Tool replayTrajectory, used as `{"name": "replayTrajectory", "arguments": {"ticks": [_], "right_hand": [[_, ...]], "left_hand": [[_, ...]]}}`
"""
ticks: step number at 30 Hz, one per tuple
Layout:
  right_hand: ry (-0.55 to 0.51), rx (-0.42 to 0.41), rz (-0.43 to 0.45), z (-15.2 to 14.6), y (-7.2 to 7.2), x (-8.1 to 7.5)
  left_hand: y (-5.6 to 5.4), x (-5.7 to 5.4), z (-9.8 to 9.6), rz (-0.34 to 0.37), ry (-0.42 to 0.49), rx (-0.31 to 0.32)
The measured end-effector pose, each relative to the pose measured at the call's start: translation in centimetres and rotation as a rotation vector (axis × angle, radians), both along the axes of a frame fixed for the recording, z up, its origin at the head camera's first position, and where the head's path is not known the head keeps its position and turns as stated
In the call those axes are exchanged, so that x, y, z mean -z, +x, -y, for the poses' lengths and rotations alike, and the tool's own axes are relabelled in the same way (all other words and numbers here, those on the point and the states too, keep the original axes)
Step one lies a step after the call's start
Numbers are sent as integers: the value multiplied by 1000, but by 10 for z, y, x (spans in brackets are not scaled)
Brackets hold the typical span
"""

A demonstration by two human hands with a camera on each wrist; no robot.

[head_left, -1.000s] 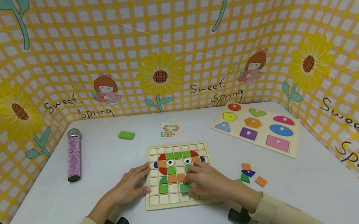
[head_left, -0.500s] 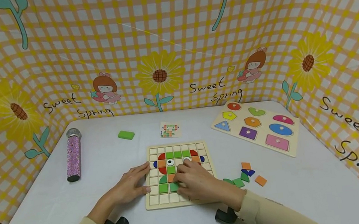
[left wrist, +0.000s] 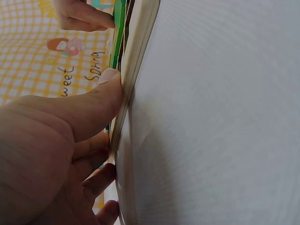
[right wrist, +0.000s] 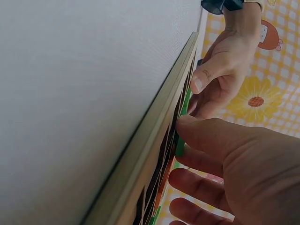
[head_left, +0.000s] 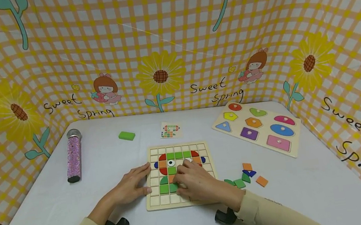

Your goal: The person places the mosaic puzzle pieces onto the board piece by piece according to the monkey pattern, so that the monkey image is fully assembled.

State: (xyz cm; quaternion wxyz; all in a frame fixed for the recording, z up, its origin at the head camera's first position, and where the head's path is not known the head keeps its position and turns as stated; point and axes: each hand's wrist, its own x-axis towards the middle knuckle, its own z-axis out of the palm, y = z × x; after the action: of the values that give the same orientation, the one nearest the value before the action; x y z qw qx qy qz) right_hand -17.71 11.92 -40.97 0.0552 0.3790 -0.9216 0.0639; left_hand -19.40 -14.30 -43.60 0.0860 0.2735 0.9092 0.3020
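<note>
A wooden grid board (head_left: 155, 203) lies before me, bearing a figure of coloured tiles with two eye tiles. My left hand (head_left: 130, 187) rests against the board's left edge, fingers extended; its thumb (left wrist: 105, 96) touches the edge in the left wrist view. With thumb and index finger, my right hand (head_left: 196, 182) pinches a green square tile (head_left: 173, 187) at a lower cell, beside another green square tile (head_left: 164, 189). In the right wrist view, the pinched tile (right wrist: 179, 146) shows between the fingertips, close over the board. Some cells and tiles are hidden under the right hand.
Loose orange tiles (head_left: 262, 181), green tiles (head_left: 239, 183) and blue tiles (head_left: 252, 173) lie right of the board. Behind it are a pattern card (head_left: 170, 130) and a green block (head_left: 127, 135). A glittery microphone (head_left: 74, 157) stands left; a shape puzzle (head_left: 263, 141) lies back right.
My right hand has moved left across the board with the green square tile, bringing it next to the other green tile. The left hand has stayed at the board's edge.
</note>
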Motion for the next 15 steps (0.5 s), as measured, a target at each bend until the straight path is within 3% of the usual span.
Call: {"name": "replayTrajectory", "arguments": {"ticks": [9, 15], "right_hand": [[-36, 11, -21, -6, 1, -1], [-104, 83, -21, -30, -1, -4]], "left_hand": [[0, 1, 0, -5, 5, 12], [0, 1, 0, -12, -2, 8]]}}
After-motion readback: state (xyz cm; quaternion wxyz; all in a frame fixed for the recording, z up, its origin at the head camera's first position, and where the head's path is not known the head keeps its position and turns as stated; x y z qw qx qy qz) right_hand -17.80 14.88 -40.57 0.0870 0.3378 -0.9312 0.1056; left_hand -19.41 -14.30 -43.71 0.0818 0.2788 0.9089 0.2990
